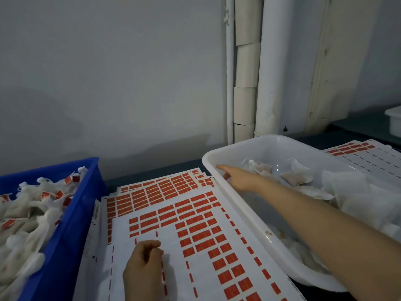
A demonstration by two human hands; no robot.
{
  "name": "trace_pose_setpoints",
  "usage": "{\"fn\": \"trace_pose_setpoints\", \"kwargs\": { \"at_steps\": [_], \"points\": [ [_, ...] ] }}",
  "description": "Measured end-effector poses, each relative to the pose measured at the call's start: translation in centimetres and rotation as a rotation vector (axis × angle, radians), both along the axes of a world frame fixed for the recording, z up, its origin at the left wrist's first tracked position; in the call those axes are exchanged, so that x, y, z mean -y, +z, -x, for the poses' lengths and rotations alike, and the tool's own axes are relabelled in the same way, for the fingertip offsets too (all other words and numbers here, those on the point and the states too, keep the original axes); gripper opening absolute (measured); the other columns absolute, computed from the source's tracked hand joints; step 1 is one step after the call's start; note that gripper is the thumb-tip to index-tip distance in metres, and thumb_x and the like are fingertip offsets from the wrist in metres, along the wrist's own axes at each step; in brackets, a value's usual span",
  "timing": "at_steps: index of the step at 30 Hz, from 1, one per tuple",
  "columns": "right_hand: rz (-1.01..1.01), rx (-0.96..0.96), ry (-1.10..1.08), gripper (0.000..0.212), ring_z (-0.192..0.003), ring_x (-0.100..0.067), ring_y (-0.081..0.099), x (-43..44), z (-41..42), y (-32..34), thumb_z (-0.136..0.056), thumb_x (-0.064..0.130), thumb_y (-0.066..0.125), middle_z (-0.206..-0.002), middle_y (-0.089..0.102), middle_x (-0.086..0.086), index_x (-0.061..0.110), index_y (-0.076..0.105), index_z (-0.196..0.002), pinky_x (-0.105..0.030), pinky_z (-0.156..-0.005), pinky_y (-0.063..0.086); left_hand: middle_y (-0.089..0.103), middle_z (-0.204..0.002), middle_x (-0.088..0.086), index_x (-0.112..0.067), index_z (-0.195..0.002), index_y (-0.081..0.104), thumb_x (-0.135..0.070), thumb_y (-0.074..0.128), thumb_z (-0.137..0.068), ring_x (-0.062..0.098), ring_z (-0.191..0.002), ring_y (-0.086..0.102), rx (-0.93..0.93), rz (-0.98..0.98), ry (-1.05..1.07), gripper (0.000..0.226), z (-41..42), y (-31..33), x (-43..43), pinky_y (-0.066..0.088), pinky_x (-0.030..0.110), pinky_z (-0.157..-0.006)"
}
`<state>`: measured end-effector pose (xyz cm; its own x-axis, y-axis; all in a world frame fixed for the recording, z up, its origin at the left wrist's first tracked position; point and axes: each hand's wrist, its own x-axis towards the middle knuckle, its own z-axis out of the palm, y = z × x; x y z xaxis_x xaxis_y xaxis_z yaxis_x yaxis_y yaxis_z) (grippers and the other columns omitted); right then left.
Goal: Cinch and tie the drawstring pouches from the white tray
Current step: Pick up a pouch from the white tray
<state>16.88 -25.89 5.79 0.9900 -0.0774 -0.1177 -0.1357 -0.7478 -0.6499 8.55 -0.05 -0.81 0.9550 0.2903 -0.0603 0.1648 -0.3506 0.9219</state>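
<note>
Right hand (236, 179) reaches over the near rim into the white tray (238, 155), index finger straight, close to the loose pouches (297, 178). Left hand (143, 268) rests on red label sheets (206, 235), fingers curled; contents unclear. Blue crate (71, 224) at left holds tied pouches (28, 213).

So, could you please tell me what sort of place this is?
Most likely a small hand-packing workshop: sheets of red sticker labels lie spread out, a blue crate is full of tagged pouches, and a white tray holds more loose pouches.
</note>
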Motion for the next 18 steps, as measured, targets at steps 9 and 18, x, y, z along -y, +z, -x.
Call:
{"fn": "trace_pose_setpoints", "kwargs": {
  "at_steps": [9, 18],
  "points": [
    [-0.017, 0.219, -0.174, 0.009, -0.075, -0.016, 0.061, 2.3, 1.3, 0.5, -0.093, 0.023, 0.053, -0.088, 0.065, -0.003, 0.022, 0.063, -0.094, -0.022, -0.065, 0.049, 0.059, -0.085, -0.006, -0.022, -0.087, 0.056, -0.013, 0.05, -0.095, 0.012, -0.076, 0.054, 0.011, 0.008, -0.05, 0.013, -0.3, -0.4, -0.3, 0.043, 0.03, -0.077],
    [-0.26, 0.569, -0.204, 0.025, -0.079, -0.015, 0.063, 0.1, 7.0, 7.9, -0.093, 0.013, 0.05, -0.088, 0.068, -0.001, 0.028, 0.066, -0.082, -0.025, -0.076, 0.051, 0.058, -0.09, -0.014, -0.027, -0.085, 0.054, -0.015, 0.048, -0.097, 0.009, -0.08, 0.056, 0.042, 0.049, -0.079, 0.017, 0.0, -0.9, -0.5, 0.04, 0.013, -0.06]
  ]
}}
